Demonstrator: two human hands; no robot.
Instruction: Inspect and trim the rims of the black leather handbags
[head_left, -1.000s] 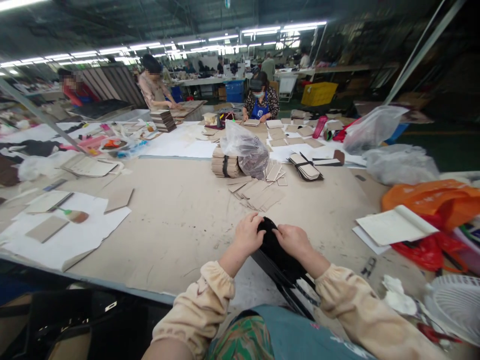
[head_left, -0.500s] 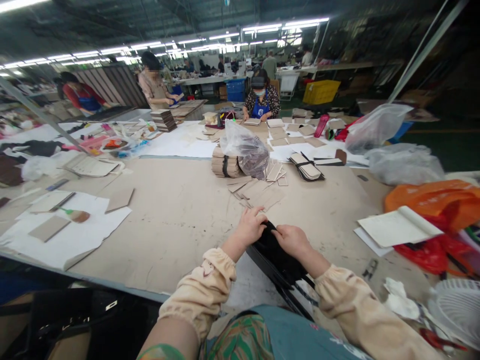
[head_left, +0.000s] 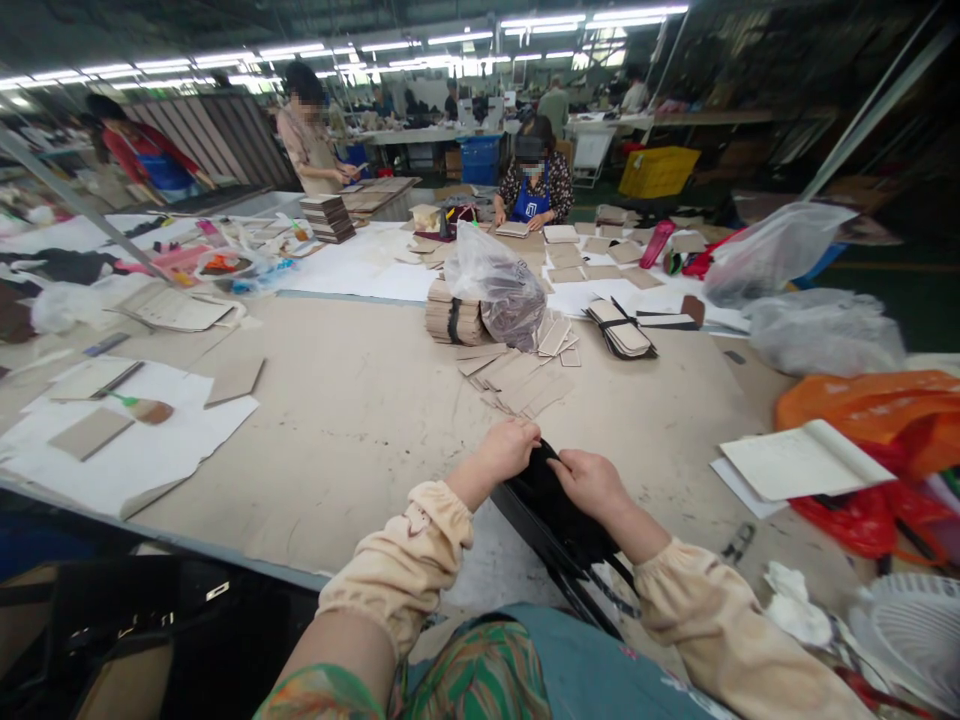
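Note:
A black bag with dark straps hanging at its lower end lies at the table's near edge, between my two hands. My left hand is closed on its far left edge, the fingertips curled over the rim. On the right side of the same bag, my right hand grips the edge with its thumb on top and its other fingers partly hidden. Just beyond my left hand, thin card strips are scattered on the tabletop.
A banded stack of card pieces stands by a clear plastic bag. At left, a brush lies on white paper. To the right are a notepad, an orange bag and a white basket. A co-worker sits opposite.
My left hand's fingers, raised and spread a moment ago, have curled down onto the bag's edge. My right hand keeps its grip. The whole view has shifted slightly.

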